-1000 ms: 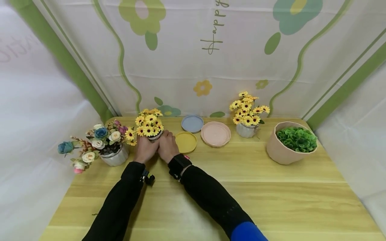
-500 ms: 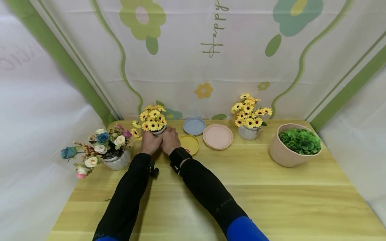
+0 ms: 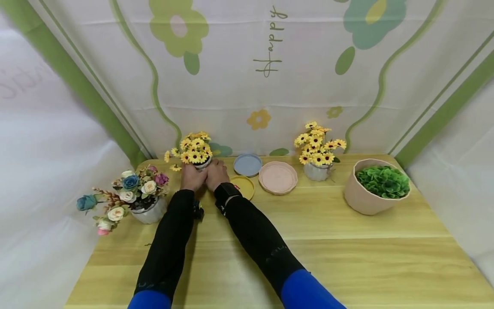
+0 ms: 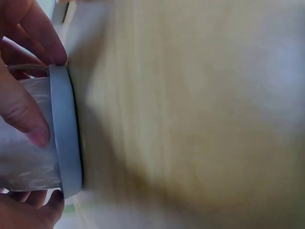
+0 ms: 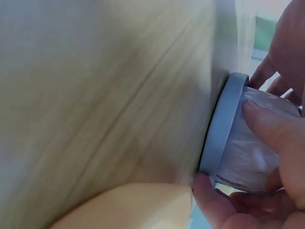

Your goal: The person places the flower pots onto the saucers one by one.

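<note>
A white ribbed pot (image 5: 248, 148) of yellow daisies (image 3: 196, 148) stands upright in a shallow grey saucer (image 4: 66, 133) at the table's back left. My left hand (image 3: 193, 177) grips the pot from the left, its thumb on the pot wall in the left wrist view. From the other side my right hand (image 3: 217, 175) holds the same pot; its thumb presses the wall and a fingertip touches the saucer's edge in the right wrist view. The hands meet in front and hide most of the pot from the head view. The saucer's underside lies at the tabletop.
Just right of my right hand lies a yellow saucer (image 3: 247, 189), with a blue saucer (image 3: 248, 165) and a pink one (image 3: 278, 177) beyond. A rose pot (image 3: 149, 212) stands left. Farther right are another daisy pot (image 3: 317, 171) and a pink planter (image 3: 364, 195) with green leaves.
Both hands, with the daisy pot, have shifted back toward the curtain and slightly right. The grip looks the same. The head view has tilted a little.
</note>
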A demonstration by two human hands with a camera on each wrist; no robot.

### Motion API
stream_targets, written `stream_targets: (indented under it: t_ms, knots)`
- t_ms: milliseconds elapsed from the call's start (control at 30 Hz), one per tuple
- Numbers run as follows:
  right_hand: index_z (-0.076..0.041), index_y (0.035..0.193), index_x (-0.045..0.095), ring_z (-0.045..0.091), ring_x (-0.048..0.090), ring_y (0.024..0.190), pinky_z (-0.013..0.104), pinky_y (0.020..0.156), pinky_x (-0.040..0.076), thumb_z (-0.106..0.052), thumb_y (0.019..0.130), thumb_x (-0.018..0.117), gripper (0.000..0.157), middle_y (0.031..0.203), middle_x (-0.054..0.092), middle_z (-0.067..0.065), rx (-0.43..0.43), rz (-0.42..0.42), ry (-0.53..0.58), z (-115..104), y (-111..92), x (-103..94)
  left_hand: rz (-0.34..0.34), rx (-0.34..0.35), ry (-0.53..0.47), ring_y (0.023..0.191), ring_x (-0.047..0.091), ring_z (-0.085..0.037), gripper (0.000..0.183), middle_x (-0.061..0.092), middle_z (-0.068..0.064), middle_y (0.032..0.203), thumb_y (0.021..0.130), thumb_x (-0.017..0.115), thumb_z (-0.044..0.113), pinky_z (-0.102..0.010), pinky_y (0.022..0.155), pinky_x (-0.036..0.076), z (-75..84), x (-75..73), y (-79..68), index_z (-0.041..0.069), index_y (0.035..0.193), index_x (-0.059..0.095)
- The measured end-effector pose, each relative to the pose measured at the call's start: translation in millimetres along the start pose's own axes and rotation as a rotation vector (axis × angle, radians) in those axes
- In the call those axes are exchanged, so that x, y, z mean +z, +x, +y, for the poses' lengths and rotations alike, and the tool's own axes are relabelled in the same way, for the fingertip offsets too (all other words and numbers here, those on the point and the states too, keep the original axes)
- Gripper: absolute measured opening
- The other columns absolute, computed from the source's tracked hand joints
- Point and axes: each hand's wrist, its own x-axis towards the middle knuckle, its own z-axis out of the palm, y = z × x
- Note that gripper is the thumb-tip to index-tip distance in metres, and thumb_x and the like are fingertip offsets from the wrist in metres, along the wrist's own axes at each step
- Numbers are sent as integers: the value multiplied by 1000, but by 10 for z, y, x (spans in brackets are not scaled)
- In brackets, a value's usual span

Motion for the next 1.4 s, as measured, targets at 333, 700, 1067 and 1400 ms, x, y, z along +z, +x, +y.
stream_targets:
  t_ms: [333, 700, 1067, 1400]
  knots:
    - [-1, 145, 33, 36, 48, 128, 43, 106, 45, -25, 97, 57, 59, 143, 41, 20, -15, -71, 78, 85, 70, 8, -10, 9, -3, 142, 33, -32, 82, 30, -13, 154, 89, 63, 49, -46, 119, 29, -61, 10, 5, 18, 153, 22]
    - [-3, 135, 47, 33, 51, 118, 46, 97, 47, -69, 83, 58, 85, 131, 50, 18, -44, 130, -278, 369, -360, -307, -116, 53, -89, 150, 14, -32, 99, 11, -14, 161, 88, 66, 49, -51, 121, 21, -31, -215, -308, 24, 155, -3]
    - [4, 123, 54, 29, 56, 95, 37, 72, 54, -82, 71, 57, 100, 101, 54, 16, -89, 135, -446, 570, -858, -342, -201, 30, -38, 149, 16, -36, 101, 13, -14, 163, 85, 64, 59, -61, 117, 22, 70, -510, -926, 18, 156, 5]
    - [10, 122, 52, 28, 54, 94, 36, 70, 53, -83, 68, 58, 107, 101, 55, 17, -74, 155, -483, 774, -924, -274, -126, 90, -50, 140, 32, -38, 79, 34, -20, 152, 94, 61, 42, -56, 110, 34, -295, -812, -1566, 14, 154, 18]
